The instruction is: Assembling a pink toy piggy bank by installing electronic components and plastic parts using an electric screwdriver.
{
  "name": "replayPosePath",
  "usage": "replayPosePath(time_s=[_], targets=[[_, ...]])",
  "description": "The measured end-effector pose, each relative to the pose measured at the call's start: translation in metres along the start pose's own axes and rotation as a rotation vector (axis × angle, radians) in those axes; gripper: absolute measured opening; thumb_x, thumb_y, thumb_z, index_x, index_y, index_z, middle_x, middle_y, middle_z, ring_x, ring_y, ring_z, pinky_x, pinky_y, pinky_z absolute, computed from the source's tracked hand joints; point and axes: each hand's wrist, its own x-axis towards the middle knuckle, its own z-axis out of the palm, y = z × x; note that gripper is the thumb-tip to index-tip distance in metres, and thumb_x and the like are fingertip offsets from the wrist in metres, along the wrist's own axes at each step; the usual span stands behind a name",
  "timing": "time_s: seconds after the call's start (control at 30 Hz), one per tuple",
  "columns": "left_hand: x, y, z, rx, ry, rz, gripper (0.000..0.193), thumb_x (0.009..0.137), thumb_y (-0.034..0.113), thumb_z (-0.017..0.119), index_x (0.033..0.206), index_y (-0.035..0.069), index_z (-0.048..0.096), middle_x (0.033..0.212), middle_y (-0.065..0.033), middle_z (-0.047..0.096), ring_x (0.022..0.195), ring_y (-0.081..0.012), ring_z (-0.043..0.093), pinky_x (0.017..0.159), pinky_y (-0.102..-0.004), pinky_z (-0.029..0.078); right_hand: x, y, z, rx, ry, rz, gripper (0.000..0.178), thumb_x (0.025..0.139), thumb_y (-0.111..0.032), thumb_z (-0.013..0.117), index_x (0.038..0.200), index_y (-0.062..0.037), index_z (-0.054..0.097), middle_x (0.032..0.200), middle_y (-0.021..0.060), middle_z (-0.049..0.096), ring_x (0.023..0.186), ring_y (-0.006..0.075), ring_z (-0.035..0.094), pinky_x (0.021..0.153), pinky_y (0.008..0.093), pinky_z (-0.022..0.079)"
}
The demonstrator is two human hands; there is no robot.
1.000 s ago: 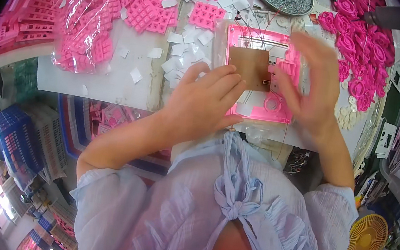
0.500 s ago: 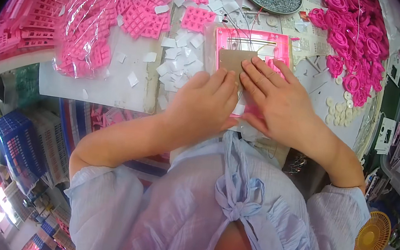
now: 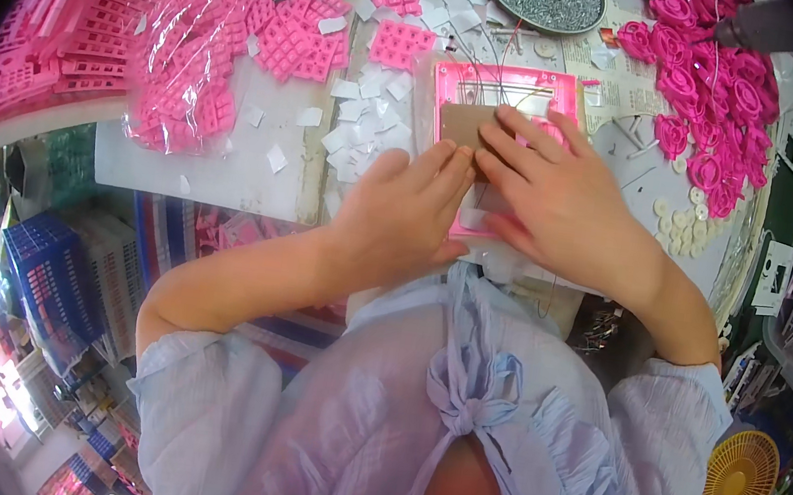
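A thin brown board lies over a pink plastic casing in front of me, covering part of its inside. Bunched together, the fingers of my left hand press at the board's near left part, the thumb pointing toward the casing's near edge. My right hand reaches over the casing from the right, fingers spread, fingertips at the board's right side. Thin wires stick up from the casing's far side. Both hands hide much of the casing and the board's near edge.
White paper pieces and pink keypads lie left of the casing, a bagged pile of keypads farther left. A tray of screws stands behind. Rose-red coiled parts and cream discs lie right.
The whole view has shifted slightly. My right fingers have spread and bent a little over the board, while my left hand stays at its edge. A dark grey shape has appeared at upper right.
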Motion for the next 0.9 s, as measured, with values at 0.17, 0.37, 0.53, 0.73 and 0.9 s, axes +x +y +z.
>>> replayPosePath(time_s=[0.17,0.37,0.53,0.73,0.9], targets=[[0.041,-0.031,-0.037,-0.197,-0.168,0.081,0.041,0.082,0.04,0.075,0.105,0.006,0.074,0.112,-0.0128,0.069,0.107,-0.0263,0.065,0.085,-0.0392,0.048,-0.059,0.062,-0.105,0.266,1.158,0.081,0.021,0.094,-0.015,0.056,0.104,0.0018,0.064,0.103,0.0195,0.071,0.096,0.0291,0.067,0.089,0.0412,0.054],[0.203,-0.128,0.014,-0.139,0.271,-0.093,0.017,0.081,0.022,0.071,0.087,0.007,0.073,0.086,-0.0132,0.069,0.086,-0.0345,0.066,0.076,-0.0451,0.052,0.012,0.125,-0.097,1.395,0.956,0.151,0.033,0.097,-0.022,0.057,0.119,0.0026,0.057,0.086,0.0109,0.064,0.072,0.0222,0.063,0.073,0.0365,0.05],[0.244,-0.129,0.046,-0.081,0.284,0.031,0.02,0.082,0.028,0.068,0.081,0.009,0.075,0.089,-0.0107,0.071,0.093,-0.0309,0.067,0.085,-0.0515,0.047,0.026,0.117,-0.075,1.353,0.779,0.085,0.037,0.094,-0.024,0.067,0.119,0.0021,0.059,0.071,0.007,0.059,0.055,0.016,0.055,0.053,0.0301,0.045],[0.252,-0.14,0.041,0.106,0.303,-0.006,0.024,0.086,0.03,0.063,0.082,0.01,0.076,0.088,-0.0117,0.072,0.091,-0.0299,0.068,0.086,-0.0511,0.046,0.032,0.103,-0.065,1.196,0.973,0.292,0.026,0.094,-0.015,0.065,0.115,0.0003,0.059,0.071,0.0063,0.059,0.056,0.015,0.056,0.054,0.0306,0.046],[0.261,-0.147,0.044,0.229,0.32,-0.116,0.026,0.088,0.031,0.063,0.081,0.01,0.076,0.084,-0.0117,0.073,0.083,-0.0323,0.07,0.082,-0.0498,0.048,0.044,0.101,-0.06,1.056,0.984,0.338,0.029,0.093,-0.013,0.068,0.117,-0.0006,0.058,0.081,0.0075,0.064,0.066,0.015,0.061,0.063,0.0279,0.049]])
